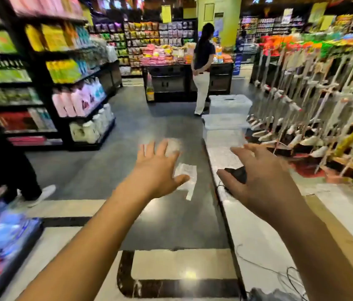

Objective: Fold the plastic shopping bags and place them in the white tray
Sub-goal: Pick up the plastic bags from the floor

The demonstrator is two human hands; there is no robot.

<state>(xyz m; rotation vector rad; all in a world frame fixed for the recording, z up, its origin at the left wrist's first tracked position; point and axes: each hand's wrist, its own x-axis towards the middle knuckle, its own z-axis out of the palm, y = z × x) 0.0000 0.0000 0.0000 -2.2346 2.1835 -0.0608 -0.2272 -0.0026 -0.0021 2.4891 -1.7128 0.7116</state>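
Note:
My left hand [158, 168] is stretched out over the grey floor with its fingers straight and spread. A small flat whitish plastic bag [187, 181] hangs or lies just past its thumb; whether the thumb touches it is unclear. A blurred pale patch [173, 146] shows beyond the fingertips. My right hand [260, 170] hovers with spread fingers over the pale counter [258, 231], above a dark small object [237, 173]. A sheet of crinkled clear plastic [223, 146] lies on the counter's far end. Two whitish lidded containers [225, 121] stand behind it.
Stocked shelves [69, 83] line the left. A person's dark leg and white shoe [41, 195] are at the left. Another person [202, 68] stands by a display table ahead. A rack of mops and brooms [301, 94] fills the right. Thin cables [279, 272] trail on the counter.

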